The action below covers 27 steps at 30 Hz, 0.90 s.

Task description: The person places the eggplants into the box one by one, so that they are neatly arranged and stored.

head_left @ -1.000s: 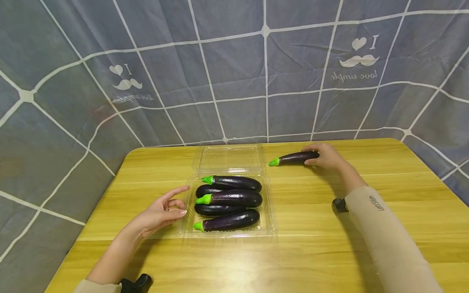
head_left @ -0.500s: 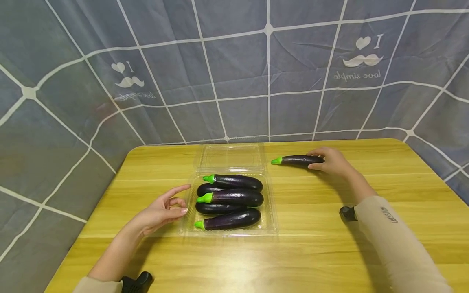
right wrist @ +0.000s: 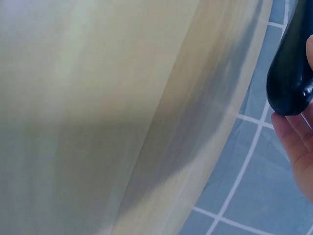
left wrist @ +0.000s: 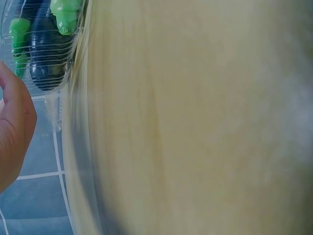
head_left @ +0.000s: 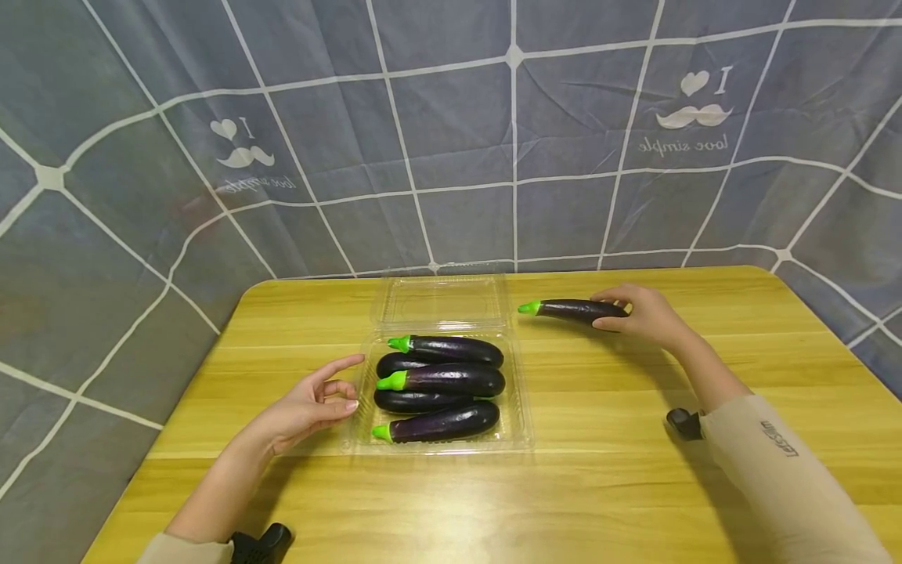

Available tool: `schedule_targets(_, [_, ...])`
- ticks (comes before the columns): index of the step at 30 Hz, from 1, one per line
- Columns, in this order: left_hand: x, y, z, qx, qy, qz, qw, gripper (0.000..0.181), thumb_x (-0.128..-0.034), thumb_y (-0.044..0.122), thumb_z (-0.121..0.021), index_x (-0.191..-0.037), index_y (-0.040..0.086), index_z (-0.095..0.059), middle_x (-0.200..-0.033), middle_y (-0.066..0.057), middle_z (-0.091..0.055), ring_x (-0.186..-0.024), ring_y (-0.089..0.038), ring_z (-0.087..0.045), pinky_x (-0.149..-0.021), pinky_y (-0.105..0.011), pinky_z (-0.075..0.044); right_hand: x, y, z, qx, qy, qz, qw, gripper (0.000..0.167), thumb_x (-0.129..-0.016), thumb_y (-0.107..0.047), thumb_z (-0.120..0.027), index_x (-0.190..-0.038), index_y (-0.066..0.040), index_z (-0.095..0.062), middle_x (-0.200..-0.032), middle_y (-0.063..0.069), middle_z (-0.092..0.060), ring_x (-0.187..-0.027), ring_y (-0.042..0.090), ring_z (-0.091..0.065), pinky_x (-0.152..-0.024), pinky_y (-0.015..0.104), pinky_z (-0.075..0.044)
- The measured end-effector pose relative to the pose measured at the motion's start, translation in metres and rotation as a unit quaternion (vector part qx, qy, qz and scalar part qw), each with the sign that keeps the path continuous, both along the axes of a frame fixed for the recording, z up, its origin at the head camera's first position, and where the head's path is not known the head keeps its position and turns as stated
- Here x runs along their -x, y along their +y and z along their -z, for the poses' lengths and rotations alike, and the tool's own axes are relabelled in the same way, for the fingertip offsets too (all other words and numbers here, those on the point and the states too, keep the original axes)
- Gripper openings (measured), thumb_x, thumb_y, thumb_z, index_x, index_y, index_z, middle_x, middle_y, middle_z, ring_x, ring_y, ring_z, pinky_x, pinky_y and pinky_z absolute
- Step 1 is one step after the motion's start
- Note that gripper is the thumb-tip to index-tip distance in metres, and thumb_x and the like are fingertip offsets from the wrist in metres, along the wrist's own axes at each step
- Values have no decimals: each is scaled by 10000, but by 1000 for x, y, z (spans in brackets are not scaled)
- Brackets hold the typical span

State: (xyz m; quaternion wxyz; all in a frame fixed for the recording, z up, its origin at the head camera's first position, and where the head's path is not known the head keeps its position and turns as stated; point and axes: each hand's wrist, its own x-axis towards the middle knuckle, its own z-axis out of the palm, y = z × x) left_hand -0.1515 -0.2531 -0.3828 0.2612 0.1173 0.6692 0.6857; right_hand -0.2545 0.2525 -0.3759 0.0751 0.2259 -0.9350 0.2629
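My right hand (head_left: 647, 317) grips the thick end of a dark purple eggplant (head_left: 574, 310), with its green stem pointing left. The right wrist view shows that eggplant (right wrist: 291, 73) between thumb and fingers. A clear plastic clamshell box (head_left: 520, 415) lies with its lid folded back, and several eggplants (head_left: 451, 381) are piled inside, most with green stems at the left. Beside the box's left wall is my left hand (head_left: 306, 411), fingers loosely bent and holding nothing; whether the fingertips touch the wall cannot be told. In the left wrist view, the left hand (left wrist: 14, 122) is partly cut off.
The transparent lid (head_left: 445, 301) lies flat behind the box, towards the curtain. A wooden table (head_left: 599, 486) carries everything. A grey curtain (head_left: 458, 141) with white lines hangs along its back and sides.
The right hand has moved slightly right and towards me with the eggplant, whose tilt has changed: its stem end now lies higher in view. The left hand stays beside the box.
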Motion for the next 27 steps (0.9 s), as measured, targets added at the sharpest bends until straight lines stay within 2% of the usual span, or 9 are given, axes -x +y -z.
schedule_targets(15, [-3, 0, -1, 11, 44, -76, 10000, 726, -871, 8, -624, -1472, 82, -223, -940, -2, -528, -827, -79, -575, -753, -218, -508, -27, -9, -17, 167, 122, -66, 9998, 387, -765, -233, -779, -1094, -56, -677, -957, 84, -640, -828, 202, -546, -637, 308, -486])
schedule_targets(20, [-2, 0, -1, 18, 41, -97, 9999, 748, -864, 18, -639, -1474, 69, -209, -934, -3, -528, -816, -80, -573, -744, -214, -508, -34, -13, -25, 365, 16, -159, 9992, 381, -769, -244, -776, -1091, -65, -679, -970, 78, -637, -826, 197, -528, -606, 251, -489])
schedule_targets(27, [-1, 1, 0, 53, 36, -56, 10000, 739, -867, 22, -637, -1473, 74, -217, -919, 4, -545, -801, -80, -578, -729, -215, -510, -45, -16, -33, 489, -63, -221, 9985, 372, -763, -239, -781, -1084, -77, -683, -971, 48, -637, -813, 168, -506, -591, 237, -484])
